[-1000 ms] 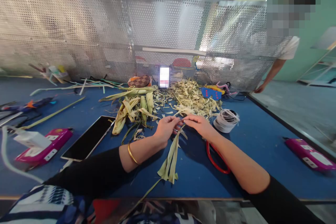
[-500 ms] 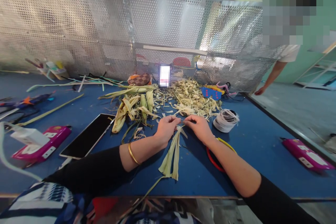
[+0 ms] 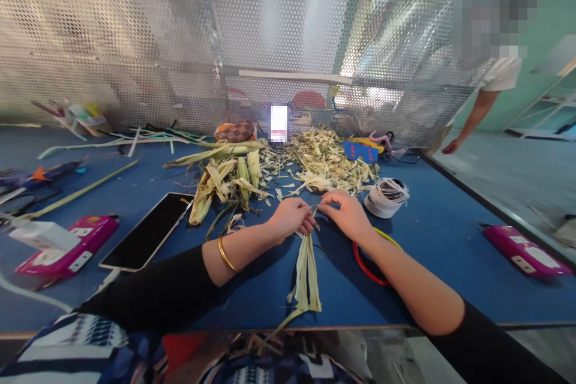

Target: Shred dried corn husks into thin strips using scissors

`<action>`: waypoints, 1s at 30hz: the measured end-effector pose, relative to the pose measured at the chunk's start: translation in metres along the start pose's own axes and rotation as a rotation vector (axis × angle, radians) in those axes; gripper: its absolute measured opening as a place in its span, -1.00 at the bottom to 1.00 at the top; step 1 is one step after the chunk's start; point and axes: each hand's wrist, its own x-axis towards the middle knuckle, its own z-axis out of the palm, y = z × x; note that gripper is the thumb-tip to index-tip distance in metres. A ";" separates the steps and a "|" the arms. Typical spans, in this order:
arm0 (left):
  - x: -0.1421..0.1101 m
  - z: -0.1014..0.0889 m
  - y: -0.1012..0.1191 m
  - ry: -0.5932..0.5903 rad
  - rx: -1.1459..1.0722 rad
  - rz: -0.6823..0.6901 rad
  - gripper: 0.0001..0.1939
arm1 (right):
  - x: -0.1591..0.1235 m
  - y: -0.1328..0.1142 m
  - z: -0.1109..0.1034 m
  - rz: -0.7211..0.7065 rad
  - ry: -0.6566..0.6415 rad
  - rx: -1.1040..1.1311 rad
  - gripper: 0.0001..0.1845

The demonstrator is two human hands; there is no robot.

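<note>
My left hand (image 3: pixel 292 216), with a gold bangle on its wrist, is closed on the upper end of a pale corn husk (image 3: pixel 307 276) split into long strips. The strips hang below the fingers towards the front of the table. Close by on the right, my right hand (image 3: pixel 345 215) pinches a thin strand at the fingertips, a small gap from the left fingers. What that strand is made of is too small to tell. Beyond the hands lie whole dried husks (image 3: pixel 225 183) and a heap of husk scraps (image 3: pixel 330 162).
A white spool of cord (image 3: pixel 386 199) and a red and yellow ring (image 3: pixel 371 273) are near my right arm. To the left lie a tablet (image 3: pixel 146 231) and a magenta power strip (image 3: pixel 85 237); another power strip (image 3: pixel 524 249) is far right. A person's arm (image 3: pixel 474 117) shows beyond the table.
Both hands have drawn slightly apart, the right one moving up and right. The hanging husk strips have swung to the right. The person at the right has shifted slightly.
</note>
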 end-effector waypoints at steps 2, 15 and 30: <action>0.000 0.001 0.000 0.000 0.011 0.002 -0.79 | -0.005 -0.004 -0.006 0.021 -0.019 -0.004 -0.88; -0.001 -0.004 0.003 -0.044 0.033 0.030 -0.82 | 0.014 -0.019 0.000 0.057 -0.175 0.245 -0.86; 0.003 -0.008 0.005 0.009 -0.011 -0.011 -0.84 | 0.013 -0.013 -0.009 0.106 -0.222 0.227 -0.75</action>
